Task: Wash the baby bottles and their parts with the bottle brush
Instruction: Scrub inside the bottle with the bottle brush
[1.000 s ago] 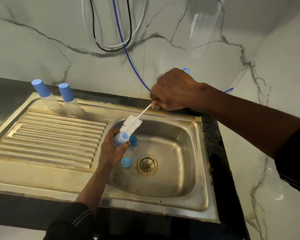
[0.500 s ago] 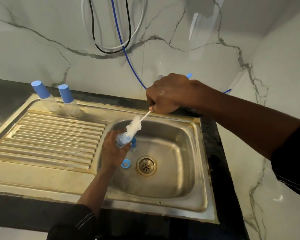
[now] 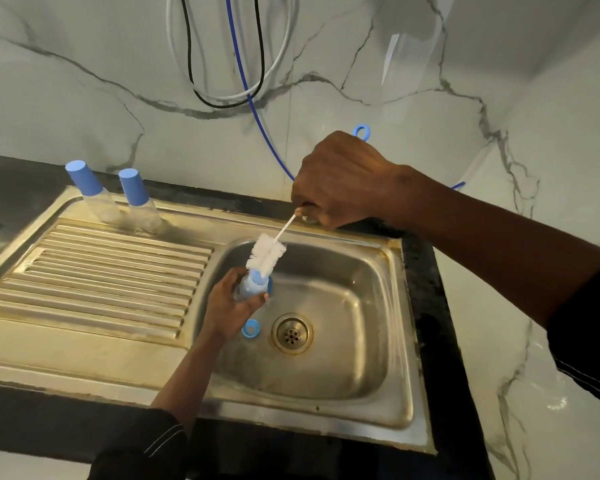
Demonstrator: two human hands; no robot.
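Marble wall (image 3: 84, 81) behind a steel sink (image 3: 371, 299). The left hand (image 3: 227, 306) grips a baby bottle (image 3: 252, 287) fully closed; the right hand (image 3: 340, 181), at two o'clock, is clenched on the bottle brush (image 3: 267, 252), bristles at the bottle mouth.

My right hand (image 3: 340, 180) hides the brush's (image 3: 266, 254) handle, only its blue loop showing behind the knuckles. My left hand (image 3: 231, 308) covers most of the bottle (image 3: 252, 287), so I cannot tell how far the bristles reach inside. A blue part (image 3: 270, 284) just behind that bottle is mostly hidden. Both sleeves run off the frame's edges.
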